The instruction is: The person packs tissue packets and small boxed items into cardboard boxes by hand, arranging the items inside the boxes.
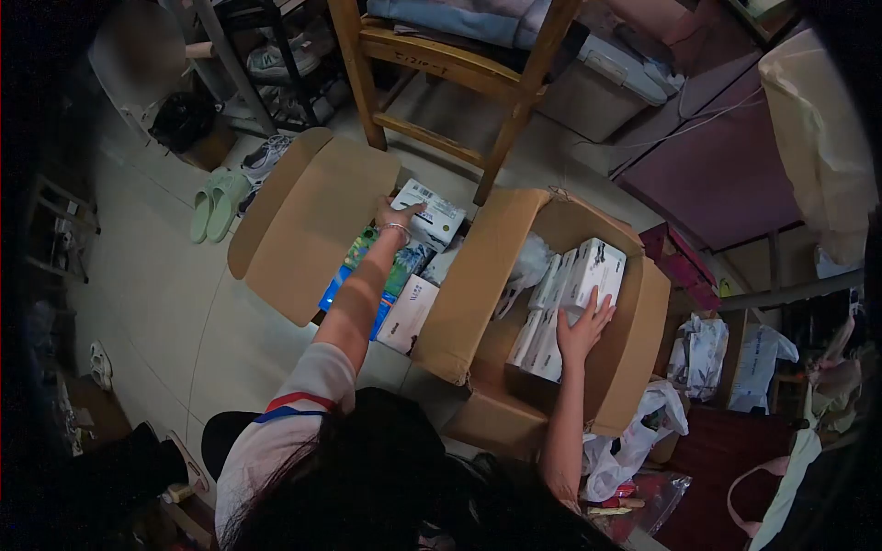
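Observation:
My left hand (397,218) reaches to a white printed box (430,216) and grips its near left corner, with fingers over the top. That box lies among other packs in front of the open carton: a green-and-blue patterned pack (401,266) and a pale pink box (408,314). Inside the large cardboard carton (643,312), my right hand (585,329) rests with spread fingers against a stack of white boxes (595,270). More white boxes (540,344) stand below it, partly covered by the hand. A crumpled clear plastic bag (528,262) sits beside them.
A wooden chair (441,57) with folded cloth stands beyond the carton. Its wide flap (317,216) spreads left over the tiled floor. Green slippers (219,204) and a black-lined bin (188,129) are at upper left. White plastic bags (643,432) lie right of the carton.

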The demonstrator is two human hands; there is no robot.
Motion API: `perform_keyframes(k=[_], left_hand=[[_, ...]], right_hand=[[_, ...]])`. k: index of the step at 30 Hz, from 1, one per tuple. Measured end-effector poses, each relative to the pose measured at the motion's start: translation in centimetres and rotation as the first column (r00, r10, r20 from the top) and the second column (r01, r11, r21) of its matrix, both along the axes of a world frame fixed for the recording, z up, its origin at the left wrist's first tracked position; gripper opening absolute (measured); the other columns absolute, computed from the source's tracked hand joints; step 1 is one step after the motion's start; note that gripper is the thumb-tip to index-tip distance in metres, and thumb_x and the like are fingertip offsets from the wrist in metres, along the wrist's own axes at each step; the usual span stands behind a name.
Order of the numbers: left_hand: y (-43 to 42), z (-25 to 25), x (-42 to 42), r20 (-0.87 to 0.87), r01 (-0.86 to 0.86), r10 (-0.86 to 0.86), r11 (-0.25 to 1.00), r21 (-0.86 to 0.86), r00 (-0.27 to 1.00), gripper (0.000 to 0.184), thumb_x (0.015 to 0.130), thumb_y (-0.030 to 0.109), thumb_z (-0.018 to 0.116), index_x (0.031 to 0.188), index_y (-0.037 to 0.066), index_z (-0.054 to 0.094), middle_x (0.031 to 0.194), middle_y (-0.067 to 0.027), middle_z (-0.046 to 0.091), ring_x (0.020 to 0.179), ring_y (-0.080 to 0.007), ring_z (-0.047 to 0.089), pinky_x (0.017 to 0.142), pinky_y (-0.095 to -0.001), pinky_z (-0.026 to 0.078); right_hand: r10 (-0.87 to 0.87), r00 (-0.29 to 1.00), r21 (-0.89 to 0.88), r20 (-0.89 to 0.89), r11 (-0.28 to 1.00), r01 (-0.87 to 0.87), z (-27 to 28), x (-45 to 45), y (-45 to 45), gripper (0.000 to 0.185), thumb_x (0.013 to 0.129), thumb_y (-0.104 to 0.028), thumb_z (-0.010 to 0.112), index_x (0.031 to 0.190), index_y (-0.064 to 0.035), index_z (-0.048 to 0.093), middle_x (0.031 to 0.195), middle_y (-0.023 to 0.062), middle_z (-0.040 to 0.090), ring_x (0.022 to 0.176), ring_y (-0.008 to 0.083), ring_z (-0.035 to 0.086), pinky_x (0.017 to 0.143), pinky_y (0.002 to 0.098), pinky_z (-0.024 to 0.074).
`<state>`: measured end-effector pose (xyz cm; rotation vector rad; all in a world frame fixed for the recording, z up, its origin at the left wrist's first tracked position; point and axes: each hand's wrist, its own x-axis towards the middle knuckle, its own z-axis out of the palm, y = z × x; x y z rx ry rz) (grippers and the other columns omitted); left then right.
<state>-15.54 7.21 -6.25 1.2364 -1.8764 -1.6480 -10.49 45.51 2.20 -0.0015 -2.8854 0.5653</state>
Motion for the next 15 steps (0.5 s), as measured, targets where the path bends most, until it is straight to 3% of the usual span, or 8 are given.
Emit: perform_keyframes(k=[5,7,10,12,13,14,15], left_hand=[[0.5,1.9,-0.2,0.003,-0.020,0.021,0.979,-0.203,1.000,0.070,0.041,0.026,0.084,0.094,0.004,0.044,0.093,-0.0170,0.054,0.088,-0.0306,0.051,0.078,-0.0393,0.042],[-0.3,2.6,-0.4,0.045,-0.097,0.135,0.870,-0.483,0.990,0.065,0.042,0.027,0.082,0.091,0.005,0.045,0.093,-0.0167,0.053,0.088,-0.0330,0.049,0.079,-0.0411,0.040],[-4.8,2.8,-1.0,-0.251,-0.208,0.117,0.903,-0.376,0.961,0.063,0.048,0.025,0.081,0.094,0.005,0.043,0.093,-0.0159,0.052,0.085,-0.0303,0.052,0.074,-0.0414,0.044],[-2.3,13.2,1.1,-0.432,-0.280,0.303,0.953,0.118,0.850,0.062,0.053,0.019,0.080,0.098,0.006,0.039,0.090,-0.0138,0.051,0.077,-0.0233,0.054,0.064,-0.0377,0.047],[-2.0,16.2,1.9,-0.486,-0.227,0.279,0.960,0.164,0.828,0.062,0.055,0.016,0.080,0.099,0.005,0.038,0.088,-0.0128,0.052,0.074,-0.0205,0.054,0.061,-0.0353,0.048],[-1.8,18.6,2.6,-0.544,-0.174,0.263,0.962,0.210,0.797,0.061,0.056,0.013,0.079,0.099,0.005,0.037,0.087,-0.0118,0.052,0.070,-0.0176,0.054,0.057,-0.0329,0.048],[-0.8,21.0,3.0,-0.547,-0.152,0.219,0.974,0.166,0.808,0.058,0.057,0.010,0.078,0.097,0.003,0.037,0.086,-0.0111,0.053,0.071,-0.0171,0.056,0.061,-0.0315,0.049]], right_hand=[[-0.013,1.000,-0.015,0.000,1.000,0.013,0.0,-0.1,-0.1,0.078,0.070,-0.023,0.065,0.135,-0.0187,0.023,0.142,0.0131,0.010,0.130,0.0372,0.006,0.096,0.0563,0.0236],[-0.054,0.996,-0.012,0.066,0.998,0.055,0.5,0.0,-0.4,0.079,0.069,-0.024,0.065,0.135,-0.0189,0.023,0.142,0.0127,0.010,0.130,0.0372,0.006,0.095,0.0579,0.0235],[-0.072,0.997,-0.024,-0.015,0.997,0.072,-0.4,-0.2,-0.2,0.066,0.077,-0.035,0.057,0.134,-0.0185,0.027,0.142,0.0133,0.012,0.131,0.0356,0.007,0.095,0.0594,0.0209],[-0.122,0.989,-0.091,-0.088,0.989,0.114,-0.1,-0.3,-0.6,0.059,0.082,-0.037,0.051,0.132,-0.0131,0.030,0.140,0.0155,0.017,0.130,0.0355,0.012,0.097,0.0568,0.0206],[-0.148,0.980,-0.168,-0.136,0.978,0.124,0.3,-0.5,-0.7,0.057,0.083,-0.036,0.050,0.131,-0.0101,0.031,0.140,0.0163,0.018,0.130,0.0357,0.013,0.097,0.0553,0.0206],[-0.171,0.947,-0.219,-0.271,0.969,0.113,1.3,-0.7,-0.7,0.055,0.086,-0.036,0.048,0.128,-0.0042,0.034,0.134,0.0188,0.029,0.125,0.0346,0.026,0.097,0.0494,0.0256],[-0.163,0.944,-0.215,-0.287,0.971,0.103,1.9,-0.8,-0.4,0.055,0.086,-0.036,0.048,0.128,-0.0042,0.034,0.134,0.0188,0.029,0.125,0.0346,0.026,0.097,0.0494,0.0256]])
